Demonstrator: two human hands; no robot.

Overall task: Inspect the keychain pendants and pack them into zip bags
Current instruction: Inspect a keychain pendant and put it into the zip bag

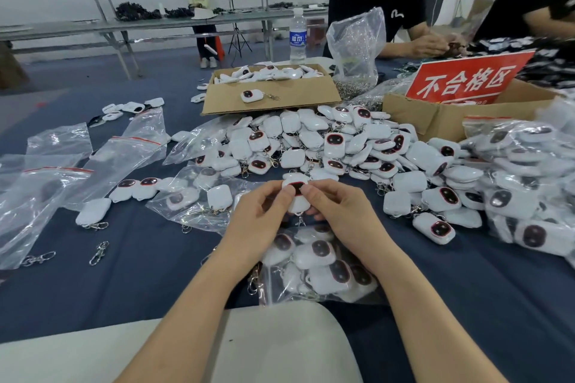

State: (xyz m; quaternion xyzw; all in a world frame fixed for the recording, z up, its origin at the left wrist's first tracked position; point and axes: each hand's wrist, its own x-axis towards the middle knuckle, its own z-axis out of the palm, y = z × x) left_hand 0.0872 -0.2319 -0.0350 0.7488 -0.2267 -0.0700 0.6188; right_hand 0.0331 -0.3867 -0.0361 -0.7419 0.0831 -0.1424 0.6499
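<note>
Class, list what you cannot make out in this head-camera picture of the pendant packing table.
- Held pendant, head view: edges and back covered by the left hand and right hand.
- Zip bag under the wrists, head view: pendant count hidden by forearms and glare.
- Red sign, head view: lowest line cut off by the cardboard box.
- Water bottle label, head view: too small to read.

Glossy white plastic pendants (311,146), clear crinkled plastic zip bags (137,146), matt cardboard box (280,93), blue cloth table cover (140,283)

Two cardboard boxes (224,96); one water bottle (297,37); one red sign (466,79); pendants (334,141) (heaped past counting).
</note>
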